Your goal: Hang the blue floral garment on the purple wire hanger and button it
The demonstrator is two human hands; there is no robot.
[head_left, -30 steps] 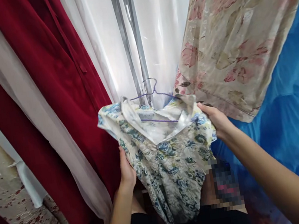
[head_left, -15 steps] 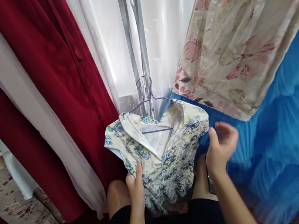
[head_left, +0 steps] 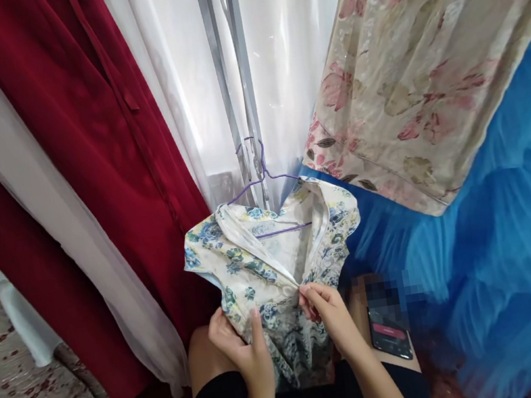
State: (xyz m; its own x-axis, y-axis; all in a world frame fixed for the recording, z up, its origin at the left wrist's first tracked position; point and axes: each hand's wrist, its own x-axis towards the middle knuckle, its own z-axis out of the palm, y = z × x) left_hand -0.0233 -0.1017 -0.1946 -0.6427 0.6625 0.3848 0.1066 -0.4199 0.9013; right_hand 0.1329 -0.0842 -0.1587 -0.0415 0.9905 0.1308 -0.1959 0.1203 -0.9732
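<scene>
A white dress [head_left: 248, 255] with blue, green and yellow flowers hangs on a thin purple hanger [head_left: 266, 173] in front of my lap. Its V-shaped opening faces me. My left hand [head_left: 244, 342] grips the dress at its left side, thumb on the front and fingers behind the cloth. With closed fingertips, my right hand [head_left: 322, 307] pinches the dress at the bottom point of the V. Whether a zipper pull sits between those fingers cannot be made out. The gathered lower part falls between my knees.
Red cloth [head_left: 64, 122] and sheer white cloth hang at left. A beige floral garment [head_left: 409, 91] and a ruffled blue gown [head_left: 515, 235] hang at right. Grey straps [head_left: 241, 63] come down behind the hanger. A phone [head_left: 389, 335] lies on my right thigh.
My right hand came from beside the right sleeve to the bottom of the V and pinched the dress there. My left hand shifted slightly lower. The phone is now more visible.
</scene>
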